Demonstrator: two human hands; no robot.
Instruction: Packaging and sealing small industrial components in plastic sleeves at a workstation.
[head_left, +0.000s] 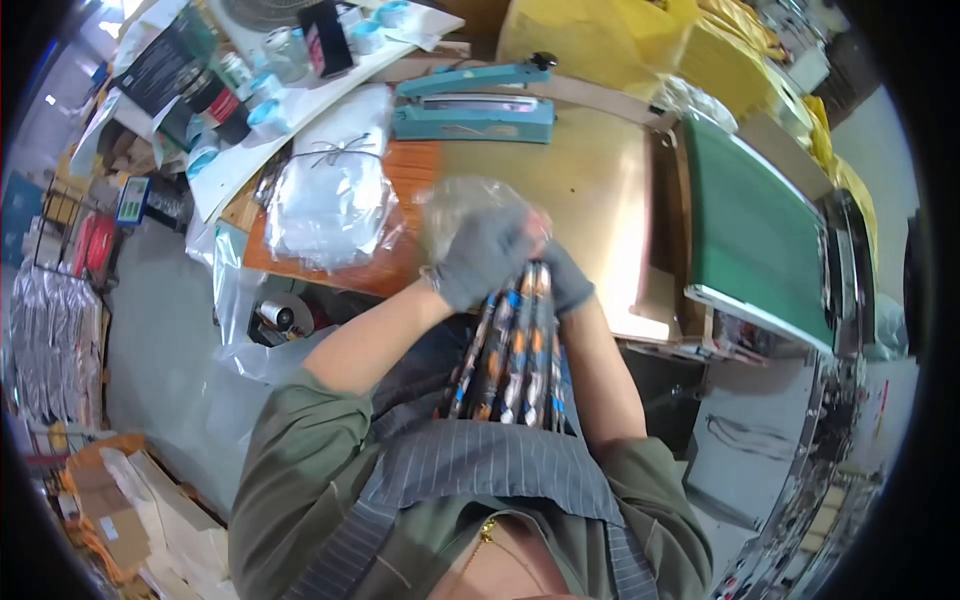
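Note:
Both my hands wear grey gloves and come together over the near edge of the table, at the top of a bundle of long, slim patterned pieces (515, 350). The pieces are dark with orange, blue and white marks and run down toward my apron; their exact kind is not clear. My left hand (484, 252) is curled at their upper end, slightly blurred, beside a crumpled clear plastic bag (455, 200). Closed around the right side of the same end is my right hand (563, 277). Bare fingertips show between the gloves. Whether the bag is gripped too, I cannot tell.
A tied stack of clear bags (330, 200) lies left on the wooden table. Behind stands a teal heat sealer (475, 120). A green-topped conveyor (755, 230) borders the right. Bottles and a phone (326, 40) occupy a white shelf (290, 120). Yellow sheeting (590, 40) is at the back.

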